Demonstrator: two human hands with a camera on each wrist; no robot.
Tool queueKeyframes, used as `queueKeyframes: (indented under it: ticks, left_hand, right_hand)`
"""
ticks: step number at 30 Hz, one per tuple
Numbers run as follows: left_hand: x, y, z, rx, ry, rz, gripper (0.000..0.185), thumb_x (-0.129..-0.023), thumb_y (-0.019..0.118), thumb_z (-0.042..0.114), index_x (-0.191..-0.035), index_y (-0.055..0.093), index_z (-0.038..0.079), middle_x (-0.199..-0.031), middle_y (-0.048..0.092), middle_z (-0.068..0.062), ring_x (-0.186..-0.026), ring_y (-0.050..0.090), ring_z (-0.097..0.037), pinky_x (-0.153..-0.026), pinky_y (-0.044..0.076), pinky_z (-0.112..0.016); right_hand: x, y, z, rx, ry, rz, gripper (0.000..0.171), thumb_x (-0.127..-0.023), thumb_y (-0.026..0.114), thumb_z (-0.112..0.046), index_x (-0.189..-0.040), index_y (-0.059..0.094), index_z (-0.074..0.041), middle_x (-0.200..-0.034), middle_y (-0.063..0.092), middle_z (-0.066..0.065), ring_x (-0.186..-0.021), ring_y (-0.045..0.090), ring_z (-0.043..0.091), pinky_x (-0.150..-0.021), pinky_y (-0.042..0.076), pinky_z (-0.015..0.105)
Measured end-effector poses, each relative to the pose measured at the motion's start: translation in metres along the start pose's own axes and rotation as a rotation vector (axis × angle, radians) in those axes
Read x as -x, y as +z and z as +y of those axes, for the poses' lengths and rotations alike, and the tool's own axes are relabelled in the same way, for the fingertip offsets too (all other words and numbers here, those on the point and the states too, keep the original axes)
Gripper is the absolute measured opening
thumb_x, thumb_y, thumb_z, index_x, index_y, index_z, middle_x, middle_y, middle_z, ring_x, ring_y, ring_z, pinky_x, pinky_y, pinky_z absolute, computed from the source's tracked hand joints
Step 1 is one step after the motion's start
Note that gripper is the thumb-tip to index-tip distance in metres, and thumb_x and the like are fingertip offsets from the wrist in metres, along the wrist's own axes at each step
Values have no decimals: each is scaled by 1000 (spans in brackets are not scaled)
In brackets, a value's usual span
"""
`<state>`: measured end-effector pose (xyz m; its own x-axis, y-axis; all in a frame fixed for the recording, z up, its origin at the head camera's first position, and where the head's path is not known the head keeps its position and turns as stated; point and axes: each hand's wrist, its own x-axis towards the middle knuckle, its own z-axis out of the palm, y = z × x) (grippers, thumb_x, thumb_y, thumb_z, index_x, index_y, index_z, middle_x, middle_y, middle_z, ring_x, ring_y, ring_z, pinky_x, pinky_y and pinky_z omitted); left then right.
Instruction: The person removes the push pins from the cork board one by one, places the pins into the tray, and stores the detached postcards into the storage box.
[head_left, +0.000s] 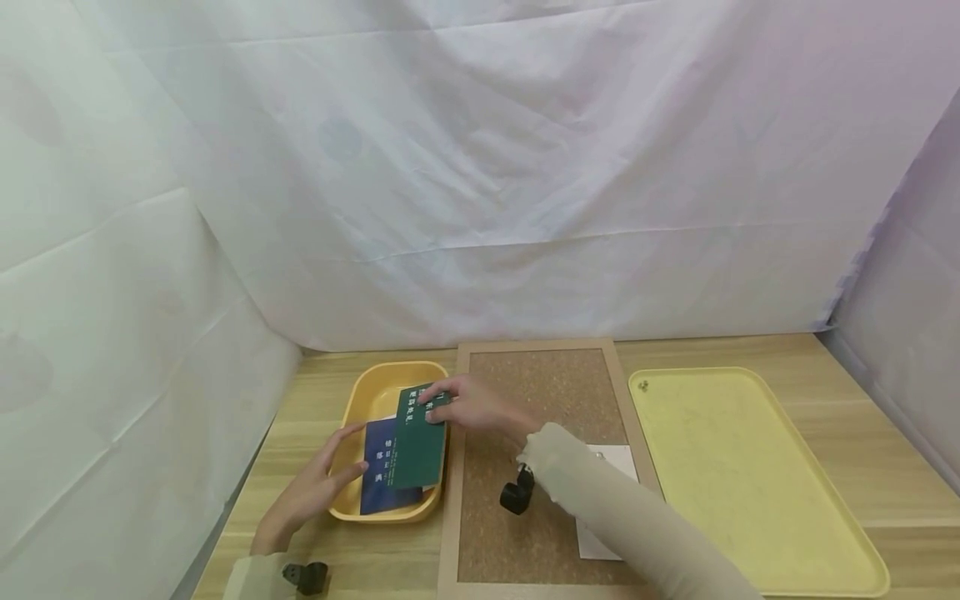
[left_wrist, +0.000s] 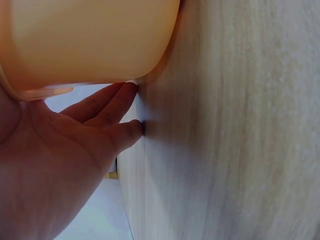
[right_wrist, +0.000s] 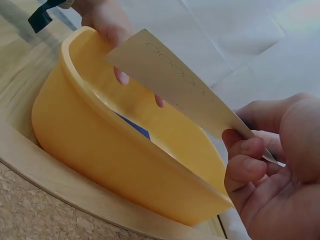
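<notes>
In the head view my right hand (head_left: pixel 476 406) pinches a green postcard (head_left: pixel 418 454) with white characters over the yellow basin (head_left: pixel 363 392). Its pale back, printed with a row of circles, faces the right wrist camera, thumb and fingers on its edge. A blue postcard (head_left: pixel 378 492) with white characters lies in the basin, partly covered by the green one in the head view. My left hand (head_left: pixel 311 483) straddles the basin's left rim. Its thumb and one finger reach inside, spread apart; other fingers extend outside, down by the table, in the left wrist view.
A wood-framed cork board (head_left: pixel 540 383) lies right of the basin, with a white card (head_left: pixel 596 546) on it, partly under my right sleeve. Farther right is a yellow tray (head_left: pixel 742 483) with a few tiny items (head_left: pixel 642 386) in its corner. White cloth (head_left: pixel 487 167) hangs behind.
</notes>
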<state>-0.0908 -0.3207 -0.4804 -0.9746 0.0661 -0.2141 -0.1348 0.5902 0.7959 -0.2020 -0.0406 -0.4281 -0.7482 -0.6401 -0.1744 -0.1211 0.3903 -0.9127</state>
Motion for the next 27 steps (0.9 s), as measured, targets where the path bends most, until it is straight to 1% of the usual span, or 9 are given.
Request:
queueKeyframes:
  ticks: [2,5,8,9,12,16,22,24,27]
  left_hand:
    - [0,0,0,0,3,2,61,-98,61,29,-152,31,23,-163,17,-18,-149,10,-47,-112,15,-71]
    - [0,0,0,-2,1,2,61,-99,60,28,-152,31,23,-163,17,-18,-149,10,-47,-113,15,-71]
    - [0,0,0,-3,-3,2,60,-99,60,29,-152,31,23,-163,18,-18,-149,11,-47,-113,15,-71]
    - [0,0,0,-4,-3,2,60,-99,60,29,-152,31,23,-163,18,-18,-149,11,-47,-113,15,-71]
    - [0,0,-1,-3,17,6,61,-99,61,30,-152,32,23,-163,19,-18,-149,11,-47,-113,15,-72]
    - [1,1,-2,-1,46,10,61,-98,62,29,-151,32,22,-163,20,-17,-149,11,-47,-112,14,-73]
    - [1,2,-2,1,53,8,61,-99,61,26,-152,32,20,-163,21,-17,-149,12,-47,-112,14,-73]
    - [0,2,-1,-1,54,8,61,-99,60,26,-152,31,20,-163,21,-17,-149,12,-47,-112,14,-73]
    - [0,2,-1,-2,56,11,60,-99,60,25,-152,32,20,-162,22,-16,-149,13,-46,-112,15,-73]
  right_hand:
    - [-2,2,-1,3,-5,-2,20,-92,70,-20,-112,73,-24,-105,63,-3,-63,47,11,-52,38,25]
    - [-5,6,-2,-36,-14,-18,20,-92,70,-16,-111,74,-20,-109,63,-2,-72,53,12,-56,40,25]
    - [-7,9,-2,-52,-18,-27,20,-92,69,-15,-111,74,-19,-107,64,-2,-75,56,13,-57,41,25]
    - [-7,10,-3,-56,-19,-27,19,-92,69,-14,-110,74,-19,-106,64,-2,-74,56,13,-57,41,26]
    - [-7,12,-3,-38,-11,-30,20,-93,68,-15,-112,73,-19,-101,65,-2,-63,50,12,-53,40,25]
    - [-6,15,-5,-17,-13,-38,22,-94,67,-16,-115,72,-18,-100,64,-2,-54,43,13,-48,38,25]
    - [-8,22,-10,34,-14,-27,23,-93,68,-14,-116,72,-17,-102,64,-1,-55,49,13,-48,42,25]
    - [-10,25,-11,62,-21,-18,22,-93,69,-14,-114,72,-16,-108,66,-1,-62,53,12,-50,44,25]
    - [-13,29,-11,98,-30,-7,20,-92,70,-14,-112,73,-17,-119,65,-1,-78,57,12,-58,47,25]
